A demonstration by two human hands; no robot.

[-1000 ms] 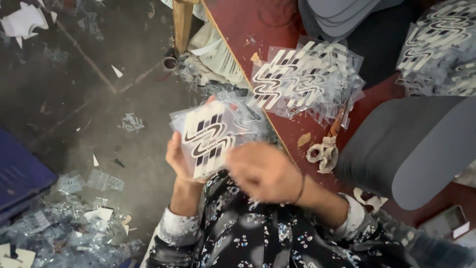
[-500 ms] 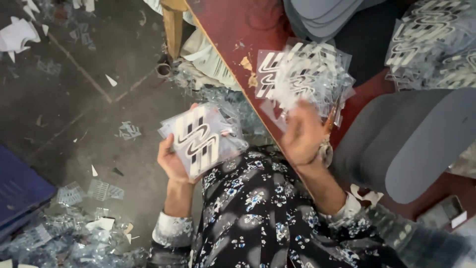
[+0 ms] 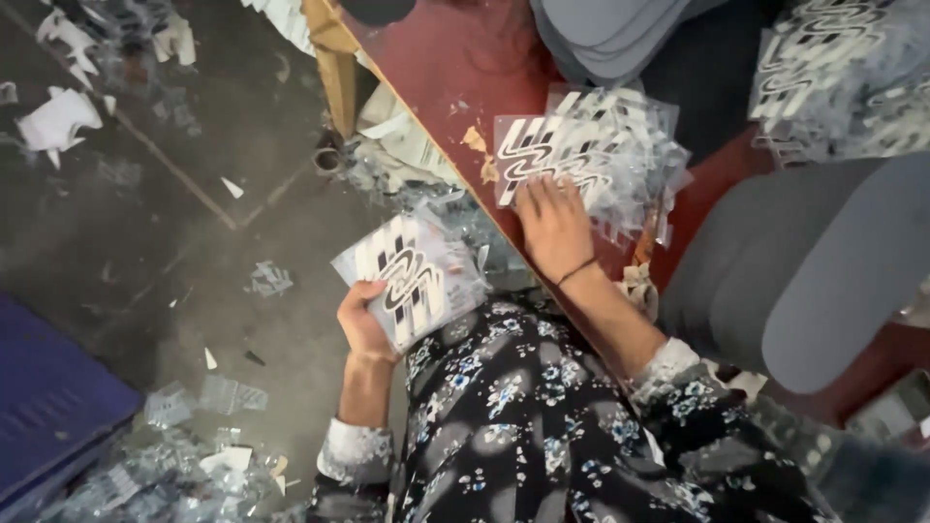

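Observation:
My left hand (image 3: 365, 324) grips a small stack of clear plastic packets with black-and-white wavy stickers (image 3: 412, 276), held over my lap off the table's edge. My right hand (image 3: 552, 223) lies flat, fingers spread, on the near edge of a larger pile of the same sticker packets (image 3: 601, 155) on the dark red table (image 3: 455, 68). Both arms wear a black floral sleeve with pale cuffs.
Large grey curved sheets (image 3: 823, 281) lie on the table at right, more grey pieces (image 3: 610, 29) at the top. Another heap of sticker packets (image 3: 843, 68) sits top right. Scraps and plastic bits litter the floor (image 3: 184, 426); a blue crate (image 3: 48, 407) is at bottom left.
My right hand left the stack in my left hand, reached to the table and came down onto the sticker pile. My left hand kept its stack.

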